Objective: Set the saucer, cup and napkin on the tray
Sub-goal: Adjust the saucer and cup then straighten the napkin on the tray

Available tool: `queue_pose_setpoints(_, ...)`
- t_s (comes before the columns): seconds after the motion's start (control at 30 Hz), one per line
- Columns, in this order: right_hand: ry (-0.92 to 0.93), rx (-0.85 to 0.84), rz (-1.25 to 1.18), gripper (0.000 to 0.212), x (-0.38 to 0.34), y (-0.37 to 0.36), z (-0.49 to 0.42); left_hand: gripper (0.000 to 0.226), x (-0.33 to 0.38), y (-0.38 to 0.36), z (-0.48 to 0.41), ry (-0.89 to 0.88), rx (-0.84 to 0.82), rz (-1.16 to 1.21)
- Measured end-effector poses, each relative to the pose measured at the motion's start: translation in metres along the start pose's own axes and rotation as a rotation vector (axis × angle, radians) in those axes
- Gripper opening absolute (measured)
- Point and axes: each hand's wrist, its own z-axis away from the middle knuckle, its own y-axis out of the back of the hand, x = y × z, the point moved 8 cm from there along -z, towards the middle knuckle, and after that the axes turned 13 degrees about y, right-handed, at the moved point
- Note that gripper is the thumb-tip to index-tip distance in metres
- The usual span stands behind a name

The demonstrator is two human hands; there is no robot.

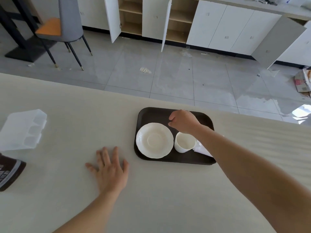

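1. Table (151,190): pale, matte top fills the lower half of the view; tiled floor and white cabinets lie beyond its far edge, toward 12 o'clock.
2. Tray (151,113): dark, rounded rectangle, flat on the table right of centre. It carries all three task items.
3. Clear plastic box (21,130): lies on the table at the far 9 o'clock side of the tray, well apart from it. Just below it, a dark brown object (10,172) with printed markings sits at the left frame edge; identity unclear.
4. Saucer (154,140): white, scalloped rim, flat in the tray's left half, nothing on it.
5. Left hand (110,170): palm down on the bare table at 8 o'clock of the tray, fingers (107,157) spread and flat, holding nothing.
6. Right hand (183,121): above the tray's far half, at 12 o'clock of the cup. Fingers curled loosely inward with a gap between thumb and forefinger; nothing seen in them.
7. Cup (184,144): white, upright, empty, on the tray at 3 o'clock of the saucer, just beside its rim; touching or not, cannot tell.
8. Napkin (201,149): white, folded, on the tray at 3 o'clock of the cup, largely hidden under the right forearm.
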Motion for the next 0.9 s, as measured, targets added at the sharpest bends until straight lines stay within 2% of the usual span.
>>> queue_pose_setpoints(0.1, 0.051, -0.146, 0.096, 0.039, -0.004, -0.025, -0.023, 0.065, -0.001, 0.002, 0.0, 0.004, 0.01, 0.021)
queue_pose_setpoints(0.2, 0.077, -0.182, 0.13, 0.041, -0.006, -0.037, -0.036, 0.065, -0.001, 0.002, -0.001, 0.014, 0.014, 0.017)
queue_pose_setpoints(0.37, 0.117, -0.243, 0.161, 0.019, -0.008, -0.05, -0.044, 0.063, -0.002, 0.002, -0.001, 0.011, 0.042, 0.018)
queue_pose_setpoints(0.47, 0.116, -0.226, 0.146, 0.01, -0.006, -0.051, -0.048, 0.062, -0.002, 0.001, -0.001, 0.015, 0.054, 0.017)
queue_pose_setpoints(0.7, 0.079, -0.226, 0.066, 0.012, 0.005, -0.049, -0.057, 0.061, -0.002, 0.0, -0.002, -0.01, 0.075, 0.019)
queue_pose_setpoints(0.9, -0.008, -0.155, 0.005, 0.014, 0.028, -0.037, -0.063, 0.061, -0.001, 0.0, -0.002, -0.002, 0.054, 0.0)
